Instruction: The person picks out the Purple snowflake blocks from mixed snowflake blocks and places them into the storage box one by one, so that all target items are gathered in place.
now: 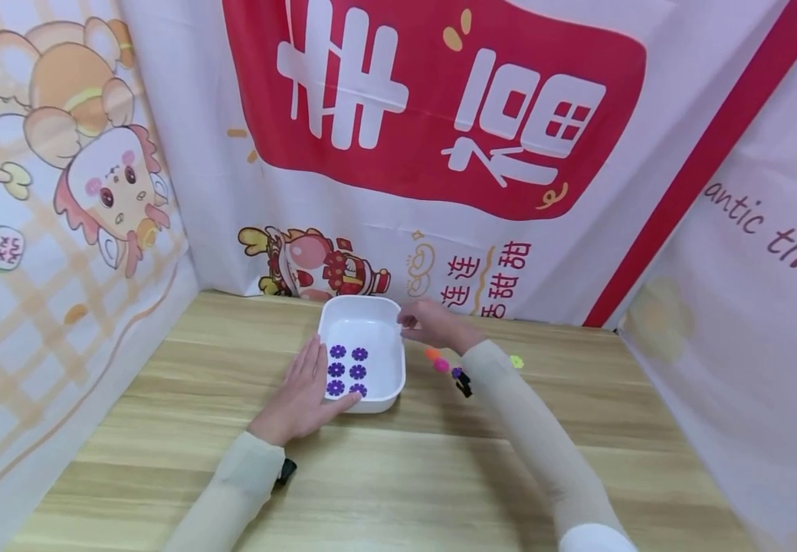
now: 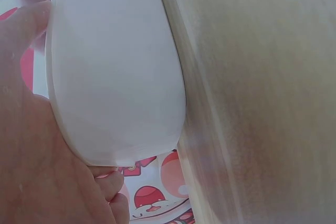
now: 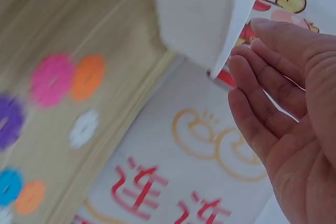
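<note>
A white rectangular tray (image 1: 386, 360) stands on the wooden table, with several purple flower-shaped discs (image 1: 359, 354) laid in two columns along its left side. My left hand (image 1: 300, 399) rests on the tray's near left corner, fingers along the left wall and thumb reaching over the front rim. In the left wrist view that thumb (image 2: 37, 17) lies on the rim and the other fingertips show past the far end. At the far right rim is my right hand (image 1: 433, 322); its fingers (image 3: 254, 124) bend loosely with the tips right at the rim, and no disc shows between them.
Right of the tray lie loose discs: an orange one (image 1: 432, 353), a pink one (image 1: 442, 366) and a lime one (image 1: 516, 361). White (image 3: 84, 129) and blue (image 3: 10, 182) discs show in the right wrist view. A printed cloth (image 1: 371, 192) hangs behind the table.
</note>
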{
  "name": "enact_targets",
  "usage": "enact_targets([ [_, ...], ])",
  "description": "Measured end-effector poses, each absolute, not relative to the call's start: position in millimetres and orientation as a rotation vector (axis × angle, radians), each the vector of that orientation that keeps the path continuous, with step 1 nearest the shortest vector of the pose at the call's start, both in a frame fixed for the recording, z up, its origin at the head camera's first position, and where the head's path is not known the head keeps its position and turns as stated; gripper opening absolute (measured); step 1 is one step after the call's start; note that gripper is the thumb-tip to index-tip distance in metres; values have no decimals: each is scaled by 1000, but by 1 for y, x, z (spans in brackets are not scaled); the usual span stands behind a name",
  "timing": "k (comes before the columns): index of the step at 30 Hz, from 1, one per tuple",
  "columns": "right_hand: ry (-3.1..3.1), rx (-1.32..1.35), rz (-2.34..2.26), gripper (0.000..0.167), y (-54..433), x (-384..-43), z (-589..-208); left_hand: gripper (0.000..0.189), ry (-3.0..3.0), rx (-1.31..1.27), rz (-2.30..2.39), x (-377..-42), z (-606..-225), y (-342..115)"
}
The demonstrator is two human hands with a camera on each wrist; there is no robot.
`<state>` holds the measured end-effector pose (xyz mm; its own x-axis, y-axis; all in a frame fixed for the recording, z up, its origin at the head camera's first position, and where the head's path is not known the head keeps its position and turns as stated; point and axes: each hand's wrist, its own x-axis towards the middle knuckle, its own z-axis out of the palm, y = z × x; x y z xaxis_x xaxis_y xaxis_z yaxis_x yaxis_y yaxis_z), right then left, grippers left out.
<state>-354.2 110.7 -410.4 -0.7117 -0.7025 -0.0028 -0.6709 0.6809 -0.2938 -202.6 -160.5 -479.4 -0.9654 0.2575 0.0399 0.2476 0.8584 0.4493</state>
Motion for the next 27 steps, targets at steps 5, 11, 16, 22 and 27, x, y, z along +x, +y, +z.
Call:
enact_targets([
  [5,2787,-1136,-359,22,153,-344,-422,121,3003,402,740,-204,-481,-162],
  [11,2784,-1066,-279,21,196,-326,-444,120,2990,400,741,-205,-481,-163],
  [16,2811,-1011,-294,24,213,-318,-462,118,3003,406,738,-205,-480,-163],
  [22,2796,-962,-384,26,221,-317,-479,121,3000,409,727,-205,-482,-164],
  [27,2821,-884,-446,27,223,-320,-484,121,3003,422,728,-205,-483,-165],
])
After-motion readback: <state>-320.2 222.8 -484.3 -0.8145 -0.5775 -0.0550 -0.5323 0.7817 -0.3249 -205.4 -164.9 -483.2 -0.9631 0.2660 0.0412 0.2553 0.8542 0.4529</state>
